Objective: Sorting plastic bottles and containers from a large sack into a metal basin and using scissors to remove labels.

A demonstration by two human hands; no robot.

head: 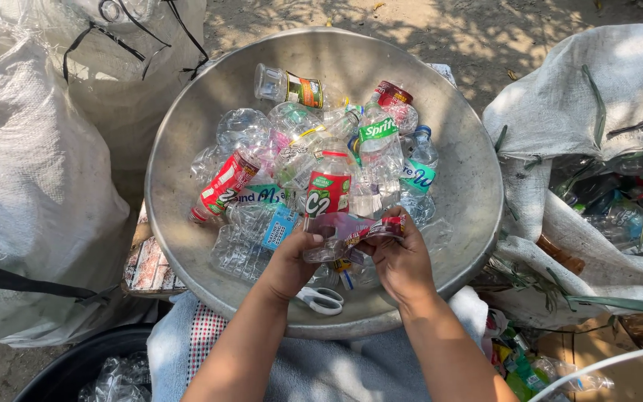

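Left hand (292, 257) and right hand (403, 260) both grip a crushed clear bottle (347, 234) over the near side of the metal basin (180, 149); label peeling appears underway; advise firm grip, steady pull; scissors (321, 300) lie beneath.

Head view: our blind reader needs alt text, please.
Two hands, left and right, hold a crushed clear bottle over a wide metal basin full of empty plastic bottles. White scissors lie at its near rim; woven sacks flank it.
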